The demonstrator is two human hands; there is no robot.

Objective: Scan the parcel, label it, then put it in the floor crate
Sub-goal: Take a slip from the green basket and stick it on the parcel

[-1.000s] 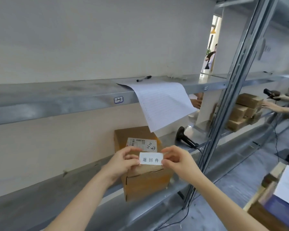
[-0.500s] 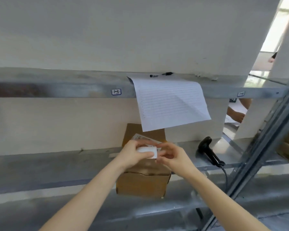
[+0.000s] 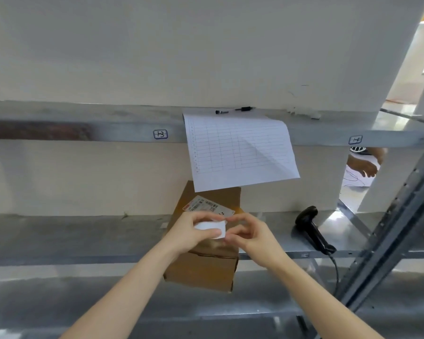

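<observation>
Brown parcel (image 3: 201,270), white label (image 3: 212,227), black scanner (image 3: 312,230), gridded sheet (image 3: 240,150)

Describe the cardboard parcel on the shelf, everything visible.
The parcel is a plain brown cardboard box, closed, sitting on the grey metal shelf with its front overhanging the edge. A printed shipping label with barcodes lies skewed on top. A hanging sheet covers its far end. Both hands hold a small white label above it; contact unclear.

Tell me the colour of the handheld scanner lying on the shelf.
Black; the scanner shows clearly in the head view.
</observation>
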